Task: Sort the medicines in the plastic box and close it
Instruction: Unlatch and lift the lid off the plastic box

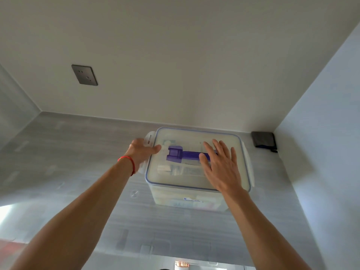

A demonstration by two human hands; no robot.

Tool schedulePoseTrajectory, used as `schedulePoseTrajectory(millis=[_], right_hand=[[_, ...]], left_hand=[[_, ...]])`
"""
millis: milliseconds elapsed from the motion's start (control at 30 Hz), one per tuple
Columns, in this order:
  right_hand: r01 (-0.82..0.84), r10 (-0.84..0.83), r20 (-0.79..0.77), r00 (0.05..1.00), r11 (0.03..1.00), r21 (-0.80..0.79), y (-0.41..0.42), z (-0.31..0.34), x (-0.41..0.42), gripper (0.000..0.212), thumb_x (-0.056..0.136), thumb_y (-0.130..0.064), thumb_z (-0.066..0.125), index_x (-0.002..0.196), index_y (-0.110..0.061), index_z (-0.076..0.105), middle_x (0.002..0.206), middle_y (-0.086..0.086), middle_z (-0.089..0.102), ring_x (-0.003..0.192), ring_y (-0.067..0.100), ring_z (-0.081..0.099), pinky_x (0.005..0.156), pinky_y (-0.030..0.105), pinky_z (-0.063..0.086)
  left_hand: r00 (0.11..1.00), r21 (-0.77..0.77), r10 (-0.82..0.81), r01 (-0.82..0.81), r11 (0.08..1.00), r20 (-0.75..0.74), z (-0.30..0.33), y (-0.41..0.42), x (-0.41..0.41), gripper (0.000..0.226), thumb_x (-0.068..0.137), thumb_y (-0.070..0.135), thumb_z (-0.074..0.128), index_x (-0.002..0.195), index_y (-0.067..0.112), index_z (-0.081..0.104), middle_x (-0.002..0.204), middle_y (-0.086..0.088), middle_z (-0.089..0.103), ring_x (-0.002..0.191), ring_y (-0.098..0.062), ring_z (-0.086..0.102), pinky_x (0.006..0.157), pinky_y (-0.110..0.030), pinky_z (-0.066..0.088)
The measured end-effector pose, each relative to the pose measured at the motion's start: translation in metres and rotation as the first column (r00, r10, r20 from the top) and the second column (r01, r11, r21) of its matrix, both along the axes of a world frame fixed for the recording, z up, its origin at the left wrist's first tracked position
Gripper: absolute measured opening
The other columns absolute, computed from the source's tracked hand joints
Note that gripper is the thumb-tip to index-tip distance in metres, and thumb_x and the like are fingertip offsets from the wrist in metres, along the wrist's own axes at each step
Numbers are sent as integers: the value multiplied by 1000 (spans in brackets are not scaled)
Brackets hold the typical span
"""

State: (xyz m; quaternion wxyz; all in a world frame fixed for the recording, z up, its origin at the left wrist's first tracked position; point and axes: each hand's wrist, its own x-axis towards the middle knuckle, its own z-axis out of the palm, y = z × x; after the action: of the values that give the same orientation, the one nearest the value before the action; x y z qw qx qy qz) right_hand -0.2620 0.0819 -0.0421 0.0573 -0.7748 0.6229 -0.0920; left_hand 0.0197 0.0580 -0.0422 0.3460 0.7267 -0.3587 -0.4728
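A translucent plastic box (187, 199) stands on the grey counter near the back wall, its lid (175, 182) lying on top with a blue rim seal and a purple handle (181, 153). Medicine packets show dimly through the lid and the front wall. My right hand (220, 166) lies flat on the lid's right half, fingers straight and spread, covering the handle's right end. My left hand (143, 151) is at the box's left side by the left latch flap (150, 139), which sticks out; its thumb touches the lid's edge. The right latch (250, 164) hangs along the side.
A small dark pouch (264, 141) sits in the back right corner against the side wall. A dark wall socket (84, 75) is on the back wall at the left. The grey counter (78, 162) extends left and toward me.
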Motion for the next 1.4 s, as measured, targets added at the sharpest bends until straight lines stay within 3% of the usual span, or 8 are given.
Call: schedulePoseTrajectory(millis=[333, 467, 633, 700, 900, 1100, 1233, 1400], right_hand=[[56, -61, 63, 996, 996, 73, -76, 26, -2, 46, 101, -48, 36, 134, -26, 58, 140, 5, 57, 132, 30, 49, 112, 52, 34], [56, -40, -49, 998, 925, 376, -133, 29, -2, 54, 98, -51, 19, 109, -17, 59, 131, 13, 65, 117, 33, 59, 100, 48, 40], [60, -8, -115, 993, 886, 459, -165, 20, 1, 75, 88, -63, 18, 124, -14, 61, 129, 17, 63, 115, 36, 60, 91, 44, 45], [47, -2, -93, 996, 871, 490, -169, 17, -1, 74, 82, -68, 18, 105, -15, 63, 115, 14, 65, 103, 35, 62, 87, 45, 46], [-5, -12, 86, 996, 982, 188, -162, 11, -5, 50, 80, -62, 28, 81, -15, 47, 82, 5, 58, 77, 29, 56, 68, 40, 40], [-178, 182, -27, 983, 978, 109, -124, 16, -6, 63, 95, -60, 42, 142, -19, 46, 143, 8, 44, 137, 28, 40, 118, 52, 28], [-369, 370, -6, 929, 928, 45, -29, 6, -7, 77, 94, -70, 35, 156, -24, 30, 164, 12, 22, 155, 29, 17, 126, 56, 12], [-403, 407, 1, 914, 905, -133, 50, -4, -35, 71, 91, -64, 55, 147, -22, 48, 157, 7, 38, 147, 27, 36, 122, 54, 26]], left_hand=[[618, -172, -35, 272, 947, 786, 10, 11, -54, 64, 90, 49, 54, 149, 34, 33, 152, -9, 31, 135, -35, 32, 101, -53, 39], [564, -96, -106, 317, 944, 819, -1, 10, -64, 59, 95, 49, 43, 151, 34, 29, 157, -9, 26, 134, -35, 33, 99, -53, 43], [541, -130, -66, 315, 940, 839, -5, 8, -62, 60, 93, 50, 42, 150, 35, 31, 156, -7, 28, 131, -33, 37, 93, -51, 48], [539, -136, -63, 322, 937, 840, -6, 9, -63, 60, 93, 50, 42, 150, 33, 32, 156, -7, 29, 130, -32, 37, 91, -51, 50], [537, -143, -57, 324, 935, 842, -4, 8, -63, 60, 92, 48, 44, 149, 31, 34, 155, -8, 30, 131, -31, 36, 91, -50, 51], [548, -125, -69, 310, 943, 833, -4, 7, -62, 62, 90, 51, 43, 148, 35, 33, 155, -6, 31, 130, -34, 39, 92, -50, 50], [499, -182, -14, 342, 922, 867, 2, 9, -64, 54, 91, 43, 52, 142, 28, 46, 150, -9, 39, 128, -34, 41, 93, -50, 46], [542, -407, -26, 662, 629, 840, 4, 56, -73, 42, 86, 38, 64, 124, 20, 64, 127, -4, 57, 120, -27, 54, 100, -49, 43]])
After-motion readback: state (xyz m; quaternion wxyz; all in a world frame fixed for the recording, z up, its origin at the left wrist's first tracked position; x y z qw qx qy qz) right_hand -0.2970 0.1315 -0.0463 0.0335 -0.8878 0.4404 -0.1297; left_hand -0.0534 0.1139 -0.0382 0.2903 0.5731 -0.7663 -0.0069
